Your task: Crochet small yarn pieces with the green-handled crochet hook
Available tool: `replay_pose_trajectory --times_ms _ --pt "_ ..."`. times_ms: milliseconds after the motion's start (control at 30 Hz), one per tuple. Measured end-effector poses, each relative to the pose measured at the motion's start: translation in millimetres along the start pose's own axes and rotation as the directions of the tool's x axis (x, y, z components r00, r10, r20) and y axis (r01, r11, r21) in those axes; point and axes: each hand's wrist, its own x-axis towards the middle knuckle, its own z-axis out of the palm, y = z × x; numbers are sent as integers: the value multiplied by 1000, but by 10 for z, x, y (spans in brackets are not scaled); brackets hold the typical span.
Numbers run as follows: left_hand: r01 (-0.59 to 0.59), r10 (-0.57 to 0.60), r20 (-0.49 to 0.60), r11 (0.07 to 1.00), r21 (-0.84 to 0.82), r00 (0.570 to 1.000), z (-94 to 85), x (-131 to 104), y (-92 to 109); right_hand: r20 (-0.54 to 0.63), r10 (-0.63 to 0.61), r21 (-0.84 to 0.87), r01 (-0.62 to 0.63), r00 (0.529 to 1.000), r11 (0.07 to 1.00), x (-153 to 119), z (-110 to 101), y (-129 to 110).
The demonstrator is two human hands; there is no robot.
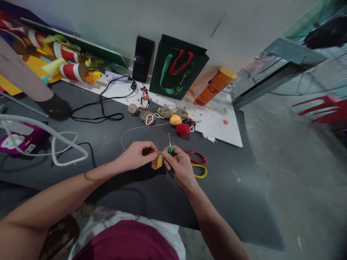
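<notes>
A small yellow crocheted piece [157, 162] hangs between my two hands above the dark table. My left hand [139, 155] pinches its upper edge between thumb and fingers. My right hand [180, 164] is closed around a tool with a green handle [170, 150], its thin metal shaft pointing away from me, and the fingertips meet the yarn at the piece's top. A thin beige strand [132, 129] loops from the left hand toward the yarn balls. Just beyond the hands lie a yellow ball [175, 120] and a red ball [183, 129].
Red-and-yellow-handled scissors [199, 164] lie right of my right hand. Behind are beige yarn bundles [165, 112], a phone [143, 59], a dark green bag [177, 68] and an orange bottle [215, 86]. Black cable [101, 104] and a white hose [78, 148] occupy the left.
</notes>
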Motion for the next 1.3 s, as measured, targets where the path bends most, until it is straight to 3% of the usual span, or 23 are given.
replay_pose_trajectory --times_ms 200,400,500,867,1033,1167,1300 --pt "18 -18 -6 999 -27 1000 6 9 -33 -49 -65 42 67 997 997 -3 0 20" --pt "-106 108 -1 977 -187 994 8 -9 -18 -25 -42 -6 42 999 999 -12 25 11" --pt "-137 137 -15 974 -181 991 21 -17 -11 -29 -35 -13 35 999 999 -12 29 15" --pt "-81 86 24 986 -146 996 39 -1 -39 -42 -25 13 26 999 1000 -6 30 33" --pt "-82 80 -23 993 -87 997 14 -15 -6 -36 -8 -18 8 999 1000 -3 45 6" --pt "-125 126 -83 992 14 989 -13 -4 -11 2 1 -134 0 1000 991 15 -10 -2" --pt "-130 128 -122 991 -11 984 -40 30 -44 -18 -43 -322 35 999 946 20 -109 65"
